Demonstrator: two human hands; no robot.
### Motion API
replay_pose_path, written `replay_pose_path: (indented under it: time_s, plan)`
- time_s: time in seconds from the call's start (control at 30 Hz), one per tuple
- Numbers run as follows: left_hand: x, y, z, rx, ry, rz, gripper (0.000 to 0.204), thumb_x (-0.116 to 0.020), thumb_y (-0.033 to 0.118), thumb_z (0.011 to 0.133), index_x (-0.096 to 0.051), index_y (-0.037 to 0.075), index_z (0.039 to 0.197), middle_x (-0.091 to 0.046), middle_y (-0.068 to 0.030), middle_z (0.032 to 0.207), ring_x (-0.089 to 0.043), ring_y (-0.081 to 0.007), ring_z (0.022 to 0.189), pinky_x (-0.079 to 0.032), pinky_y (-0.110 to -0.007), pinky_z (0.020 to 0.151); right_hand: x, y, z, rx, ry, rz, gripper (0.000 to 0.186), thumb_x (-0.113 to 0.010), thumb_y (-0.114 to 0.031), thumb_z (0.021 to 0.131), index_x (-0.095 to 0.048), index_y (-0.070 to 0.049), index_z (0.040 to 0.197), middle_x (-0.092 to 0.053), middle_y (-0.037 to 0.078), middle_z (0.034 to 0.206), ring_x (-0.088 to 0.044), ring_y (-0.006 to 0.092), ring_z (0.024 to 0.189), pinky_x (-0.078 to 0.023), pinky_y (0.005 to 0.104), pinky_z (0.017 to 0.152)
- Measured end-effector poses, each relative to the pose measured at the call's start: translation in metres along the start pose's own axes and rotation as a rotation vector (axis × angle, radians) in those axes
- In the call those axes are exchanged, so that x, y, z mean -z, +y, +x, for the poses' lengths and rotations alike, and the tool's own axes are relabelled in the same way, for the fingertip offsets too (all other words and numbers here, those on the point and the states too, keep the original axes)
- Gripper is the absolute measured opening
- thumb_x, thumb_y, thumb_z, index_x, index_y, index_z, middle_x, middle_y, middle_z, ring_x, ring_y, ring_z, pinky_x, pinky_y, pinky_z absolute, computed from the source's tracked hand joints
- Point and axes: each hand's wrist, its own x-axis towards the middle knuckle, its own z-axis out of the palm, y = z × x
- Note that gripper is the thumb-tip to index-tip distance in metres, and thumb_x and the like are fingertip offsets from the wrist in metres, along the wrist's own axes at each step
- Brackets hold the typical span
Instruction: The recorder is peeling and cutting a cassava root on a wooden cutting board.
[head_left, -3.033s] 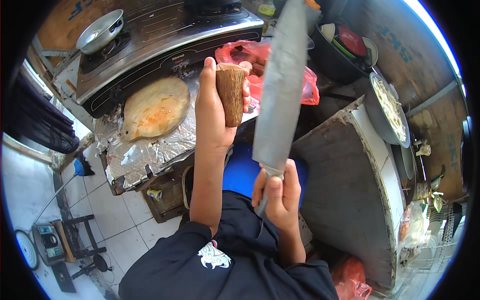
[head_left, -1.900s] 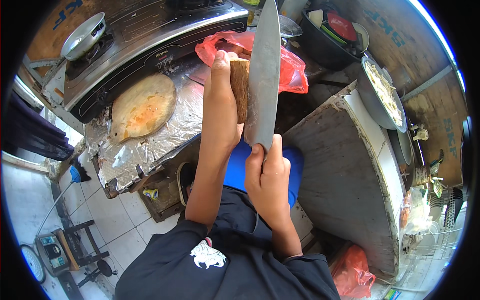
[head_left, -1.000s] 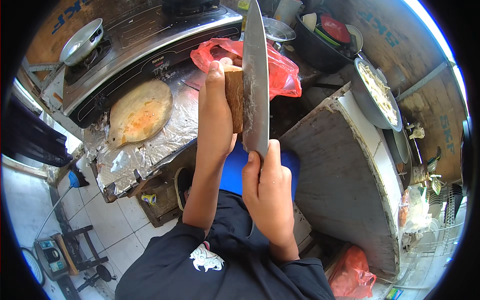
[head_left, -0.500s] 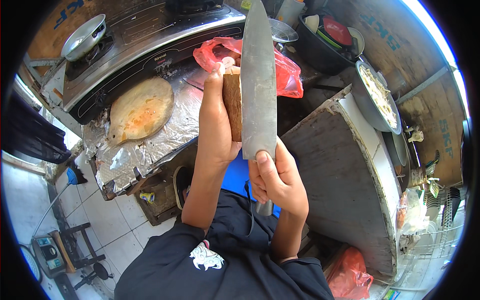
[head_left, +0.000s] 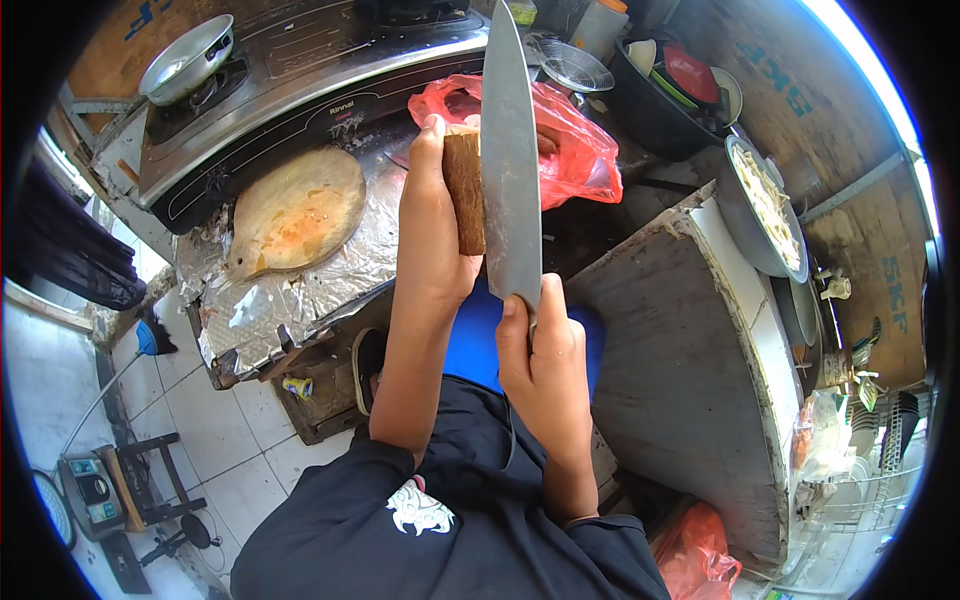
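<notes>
My left hand (head_left: pixel 428 195) is closed round a thick piece of cassava (head_left: pixel 464 190) with rough brown skin, held upright with its pale top showing by my thumb. My right hand (head_left: pixel 548 355) grips a large kitchen knife (head_left: pixel 513 170), thumb against the base of the blade; the handle is hidden in the hand. The broad blade points away from me, flat side toward my view, along the right side of the cassava and partly covering it. Whether the edge touches the skin I cannot tell. Behind both lies an open red plastic bag (head_left: pixel 585 150).
A round wooden board (head_left: pixel 300 210) lies left on a foil-covered table (head_left: pixel 270 315). Beyond are a gas stove (head_left: pixel 290 60) and a pan (head_left: pixel 190 60). On the right, a basin (head_left: pixel 740 225) holds pale strips above a grey panel (head_left: pixel 680 370). A blue stool (head_left: pixel 475 335) is below my hands.
My right hand has turned, and the knife has shifted slightly left and tilted, its handle end now out of sight. The whole view has moved a little. The left hand keeps its hold.
</notes>
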Motion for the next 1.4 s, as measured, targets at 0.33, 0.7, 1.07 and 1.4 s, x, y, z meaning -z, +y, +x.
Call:
replay_pose_path:
  time_s: [0.33, 0.7, 1.07, 1.4]
  plan:
    - [0.016, -0.001, 0.006, 0.085, -0.027, 0.016, 0.043, -0.034, 0.044, 0.100, -0.060, 0.010, 0.101, -0.064, -0.0013, 0.083, -0.062, -0.0100, 0.072, -0.051, -0.028, 0.066, -0.006, 0.008, 0.006, -0.205, -0.141, 0.417, 0.009, -0.048, -0.003, 0.095, -0.043, 0.002, 0.101, -0.048, 0.007, 0.057, -0.045, 0.0130, 0.042, -0.032, 0.0300, 0.042]
    - [0.027, 0.005, 0.013, 0.119, -0.039, -0.146, 0.040, -0.047, 0.042, 0.096, -0.064, 0.006, 0.091, -0.066, -0.0050, 0.072, -0.065, -0.0156, 0.057, -0.055, -0.028, 0.054, -0.012, 0.023, 0.029, -0.302, -0.453, 0.988, 0.024, -0.038, -0.021, 0.103, -0.040, -0.004, 0.120, -0.035, -0.001, 0.058, -0.033, 0.0063, 0.038, -0.035, 0.0232, 0.035]
    - [0.074, 0.050, 0.016, -0.035, -0.250, -0.332, 0.044, -0.035, 0.037, 0.102, -0.056, 0.000, 0.094, -0.046, -0.0098, 0.074, -0.046, -0.0141, 0.054, -0.040, -0.023, 0.041, -0.065, 0.086, 0.064, -0.341, -0.407, 0.210, 0.023, -0.044, -0.022, 0.101, -0.043, -0.004, 0.086, -0.045, 0.004, 0.065, -0.043, 0.0108, 0.039, -0.036, 0.0279, 0.037]
    - [0.071, 0.045, 0.017, -0.080, -0.147, -0.121, 0.039, -0.040, 0.036, 0.102, -0.060, 0.003, 0.091, -0.058, -0.0092, 0.072, -0.058, -0.0145, 0.063, -0.049, -0.026, 0.060, -0.163, 0.165, 0.128, 0.077, -0.351, -0.489, 0.017, -0.048, -0.005, 0.086, -0.056, 0.008, 0.093, -0.066, 0.024, 0.083, -0.066, 0.0425, 0.083, -0.052, 0.0491, 0.069]
